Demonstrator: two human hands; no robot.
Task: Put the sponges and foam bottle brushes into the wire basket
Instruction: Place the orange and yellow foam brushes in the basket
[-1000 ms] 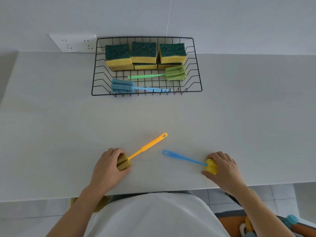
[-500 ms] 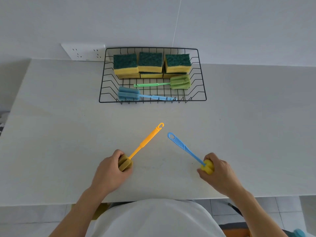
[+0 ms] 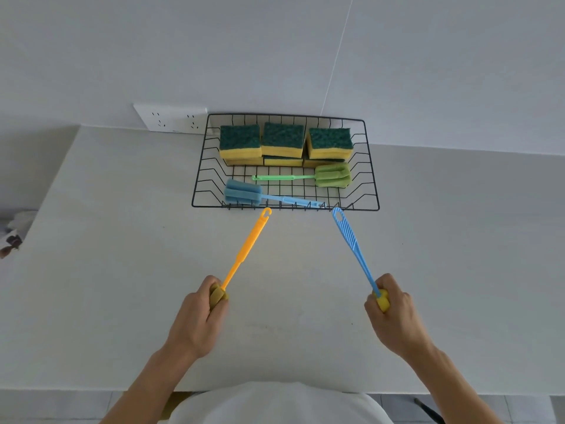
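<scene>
**Desk:** What are the hands doing on your feed?

**Me:** My left hand (image 3: 200, 316) is curled tight around the dull yellow-brown foam head of the orange plastic-handled bottle brush (image 3: 244, 250). The handle points up and away from me, and its hooked tip sits just short of the near rim of the black wire basket (image 3: 371, 166). My right hand (image 3: 394, 316) is wrapped the same way around the bright yellow foam head of the blue ribbed-handled bottle brush (image 3: 351, 243). That handle leans up and a little left, with its looped end also close to the basket's front edge. The two handles spread apart toward the basket. I cannot tell whether either tip touches the wire.

**Desk:** And the basket itself?

**Me:** It stands at the back of the pale grey countertop (image 3: 122, 270), against the wall, just right of a white wall socket (image 3: 171, 119). Along its far side I see a row of yellow sponges with dark green scouring tops (image 3: 284, 139), stacked on more of the same below them. In front of those lies a green foam bottle brush (image 3: 331, 175), its head to the right and its handle running left. Nearer the front rim lies a light blue foam bottle brush (image 3: 244, 191), head to the left, handle running right along the basket floor.

**Desk:** Anything else in frame?

**Me:** My white top at the bottom edge, and something blurred at the far left that I cannot make out.
</scene>
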